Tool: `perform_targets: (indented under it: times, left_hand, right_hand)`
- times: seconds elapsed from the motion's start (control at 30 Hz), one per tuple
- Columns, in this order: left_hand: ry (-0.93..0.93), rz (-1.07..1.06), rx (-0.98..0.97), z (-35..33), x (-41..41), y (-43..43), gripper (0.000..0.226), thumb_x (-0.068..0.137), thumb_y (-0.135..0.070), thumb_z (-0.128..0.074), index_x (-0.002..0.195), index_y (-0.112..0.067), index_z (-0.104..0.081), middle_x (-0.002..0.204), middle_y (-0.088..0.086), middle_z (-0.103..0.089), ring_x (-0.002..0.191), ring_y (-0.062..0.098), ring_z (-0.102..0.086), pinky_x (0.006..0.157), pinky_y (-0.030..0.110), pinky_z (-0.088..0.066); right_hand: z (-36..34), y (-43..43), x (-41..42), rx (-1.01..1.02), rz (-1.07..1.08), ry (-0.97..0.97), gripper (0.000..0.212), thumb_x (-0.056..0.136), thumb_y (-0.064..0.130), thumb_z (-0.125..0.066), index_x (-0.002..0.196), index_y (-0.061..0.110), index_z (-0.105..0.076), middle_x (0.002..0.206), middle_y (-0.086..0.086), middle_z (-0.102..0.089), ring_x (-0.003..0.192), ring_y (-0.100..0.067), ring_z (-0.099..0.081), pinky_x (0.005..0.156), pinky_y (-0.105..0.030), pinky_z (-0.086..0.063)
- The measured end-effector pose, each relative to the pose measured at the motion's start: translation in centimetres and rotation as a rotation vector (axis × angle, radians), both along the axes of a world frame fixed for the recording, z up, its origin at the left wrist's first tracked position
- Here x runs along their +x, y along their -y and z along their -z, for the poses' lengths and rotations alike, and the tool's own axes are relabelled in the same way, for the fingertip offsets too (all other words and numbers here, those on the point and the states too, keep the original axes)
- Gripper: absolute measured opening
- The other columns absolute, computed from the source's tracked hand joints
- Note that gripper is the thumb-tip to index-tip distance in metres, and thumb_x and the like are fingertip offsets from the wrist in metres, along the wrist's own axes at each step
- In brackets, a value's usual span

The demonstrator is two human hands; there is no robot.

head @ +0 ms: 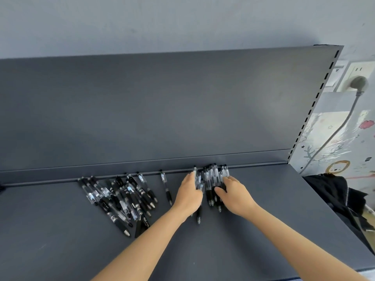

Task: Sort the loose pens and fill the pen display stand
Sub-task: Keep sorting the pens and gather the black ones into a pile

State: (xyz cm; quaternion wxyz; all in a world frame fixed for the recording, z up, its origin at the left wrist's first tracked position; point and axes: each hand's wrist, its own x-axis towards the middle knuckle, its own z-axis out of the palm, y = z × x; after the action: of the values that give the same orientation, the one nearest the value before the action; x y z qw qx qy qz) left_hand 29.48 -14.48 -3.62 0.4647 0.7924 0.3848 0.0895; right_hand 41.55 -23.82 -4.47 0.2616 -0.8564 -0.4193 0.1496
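Left hand (188, 192) gripping, right hand (236, 194) touching pens (211, 179), shelf (274, 199)

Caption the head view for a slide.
Left hand grips pens; right hand presses a bunch; a pile lies on the shelf.

Grey plug (359, 83) in white wall socket (354, 68), cable (343, 126) hanging; black fabric (336, 191) below, cartoon sheet (363, 147) beside.
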Motion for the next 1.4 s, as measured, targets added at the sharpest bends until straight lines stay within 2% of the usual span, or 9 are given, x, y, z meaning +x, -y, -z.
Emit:
perform_targets:
  times: [0.1, 0.33, 0.47, 0.6, 0.8, 0.93, 1.1, 1.27, 1.4]
  left_hand:
    - [-0.029, 0.015, 0.011, -0.3, -0.1, 0.3, 0.069, 0.097, -0.014, -0.042, 0.154, -0.014, -0.005, 0.162, -0.001, 0.000, 0.148, 0.015, -0.002, 0.120, 0.034, -0.010]
    - [-0.042, 0.113, 0.035, -0.5, -1.7, -0.4, 0.079, 0.090, -0.030, -0.051, 0.154, -0.021, -0.007, 0.162, -0.004, 0.000, 0.148, 0.011, -0.001, 0.117, 0.032, -0.010]
    - [-0.106, 0.211, 0.307, -1.1, -3.6, -1.0, 0.068, 0.097, -0.032, -0.045, 0.154, -0.018, -0.011, 0.162, -0.001, 0.001, 0.148, 0.014, 0.005, 0.119, 0.034, -0.008]
    - [-0.304, 0.174, 0.658, -1.0, -7.0, -3.7, 0.061, 0.102, -0.039, -0.032, 0.153, -0.014, -0.012, 0.162, 0.006, -0.004, 0.149, 0.022, 0.004, 0.121, 0.041, -0.003]
    - [-0.558, 0.199, 0.613, 0.4, -12.5, -8.0, 0.067, 0.097, -0.059, -0.018, 0.154, -0.025, -0.009, 0.162, -0.001, 0.005, 0.148, 0.023, 0.012, 0.118, 0.051, 0.006]
    - [-0.552, 0.285, 0.648, 1.3, -16.1, -9.3, 0.065, 0.095, -0.062, -0.013, 0.153, -0.034, 0.001, 0.160, -0.009, 0.013, 0.147, 0.019, 0.015, 0.118, 0.050, 0.007]
    - [-0.475, 0.321, 0.684, 1.7, -19.8, -10.3, 0.093, 0.067, -0.076, 0.010, 0.152, -0.038, 0.002, 0.159, -0.013, 0.013, 0.146, 0.014, 0.018, 0.118, 0.043, 0.011]
    - [-0.426, 0.357, 0.696, 2.4, -22.3, -11.3, 0.083, 0.073, -0.076, 0.009, 0.149, -0.044, 0.009, 0.157, -0.017, 0.019, 0.144, 0.010, 0.022, 0.117, 0.037, 0.013]
    - [-0.462, 0.391, 0.723, 2.4, -24.1, -11.8, 0.079, 0.073, -0.076, 0.008, 0.145, -0.046, 0.016, 0.154, -0.018, 0.025, 0.142, 0.010, 0.026, 0.116, 0.035, 0.017]
  right_hand:
    - [0.1, 0.2, -0.1, 0.029, -0.004, 0.005, 0.027, 0.097, 0.022, -0.047, 0.075, 0.012, -0.037, 0.081, 0.001, -0.040, 0.085, -0.021, -0.043, 0.062, -0.028, -0.030]
    - [-0.2, 0.5, -0.6, 0.013, 0.019, -0.004, 0.016, 0.098, 0.023, -0.045, 0.094, 0.008, -0.048, 0.097, -0.007, -0.049, 0.113, -0.030, -0.046, 0.081, -0.037, -0.043]
    - [-0.8, 0.0, -2.0, -0.001, 0.013, 0.035, 0.046, 0.100, 0.029, -0.044, 0.139, 0.005, -0.038, 0.142, -0.017, -0.041, 0.145, -0.029, -0.017, 0.105, -0.037, -0.035]
    - [-2.0, -1.2, -4.8, 0.055, -0.031, 0.184, 0.049, 0.100, 0.030, -0.042, 0.142, 0.006, -0.036, 0.151, -0.015, -0.028, 0.142, -0.028, -0.022, 0.108, -0.032, -0.030]
    - [-2.6, -4.4, -10.1, 0.087, -0.195, 0.206, 0.043, 0.101, 0.022, -0.039, 0.142, 0.009, -0.039, 0.157, -0.009, -0.019, 0.144, -0.021, -0.023, 0.108, -0.029, -0.033]
    - [-1.6, -6.5, -12.8, 0.034, -0.318, 0.167, 0.036, 0.102, 0.016, -0.035, 0.134, 0.007, -0.048, 0.151, -0.008, -0.033, 0.144, -0.018, -0.025, 0.109, -0.027, -0.032]
    - [-0.4, -7.9, -14.6, -0.041, -0.405, 0.135, 0.037, 0.100, 0.012, -0.036, 0.134, 0.011, -0.051, 0.148, -0.008, -0.041, 0.143, -0.017, -0.028, 0.111, -0.032, -0.033]
    - [-0.7, -8.8, -15.6, -0.116, -0.410, 0.108, 0.027, 0.097, 0.012, -0.040, 0.112, 0.001, -0.060, 0.120, -0.011, -0.057, 0.116, -0.028, -0.052, 0.094, -0.040, -0.045]
    - [-1.1, -8.9, -15.8, -0.105, -0.416, 0.134, 0.032, 0.097, 0.016, -0.044, 0.125, 0.006, -0.058, 0.128, -0.006, -0.055, 0.123, -0.022, -0.049, 0.102, -0.028, -0.039]
